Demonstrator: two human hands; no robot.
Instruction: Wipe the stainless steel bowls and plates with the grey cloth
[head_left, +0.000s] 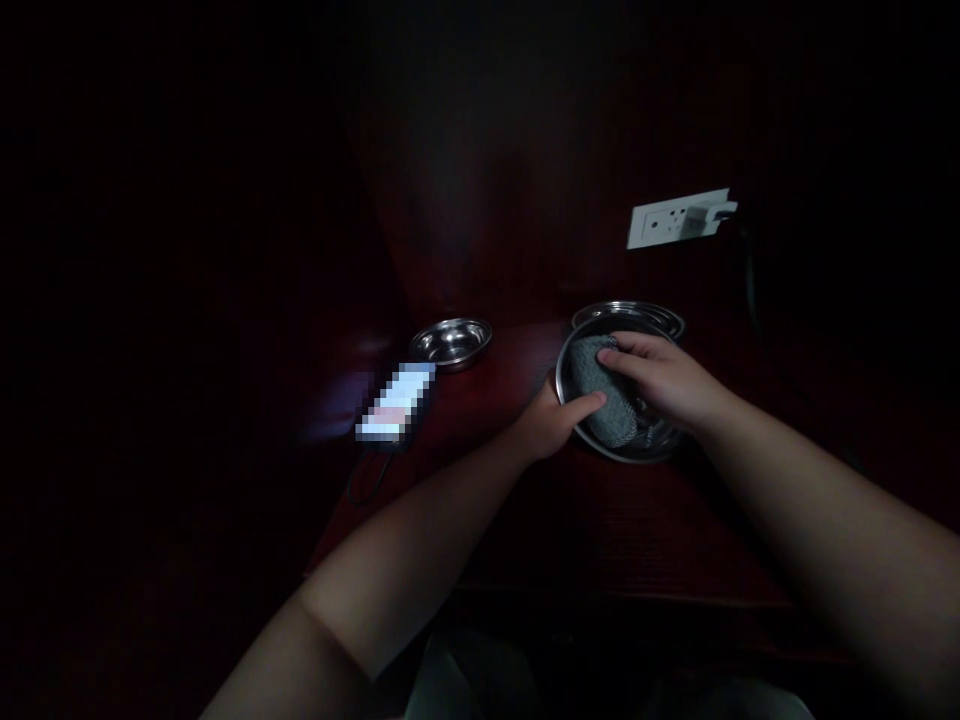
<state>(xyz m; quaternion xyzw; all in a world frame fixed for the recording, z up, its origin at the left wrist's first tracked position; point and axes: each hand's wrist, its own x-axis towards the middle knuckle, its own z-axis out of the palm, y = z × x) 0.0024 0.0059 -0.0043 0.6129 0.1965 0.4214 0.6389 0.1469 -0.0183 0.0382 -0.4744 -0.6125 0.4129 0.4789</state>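
Note:
A metal bowl [631,455] is tilted toward me over the dark red table. My left hand [556,418] grips its left rim, the thumb reaching inside and the other fingers hidden behind. In my right hand [658,375] is a grey-green cloth [606,400], folded and coarse in texture, pinched under the thumb and pressed to the inside of the bowl. Part of the bowl's right side is hidden by that hand. Just behind it stands another shiny metal bowl [628,306], mostly covered from view.
A smaller metal bowl [451,345] stands at the back left. In front of it a phone [397,405] with a lit, blurred screen lies near the table's left edge, a cord loop beside it. A wall socket [679,220] holds a plug with a cable. The surroundings are very dark.

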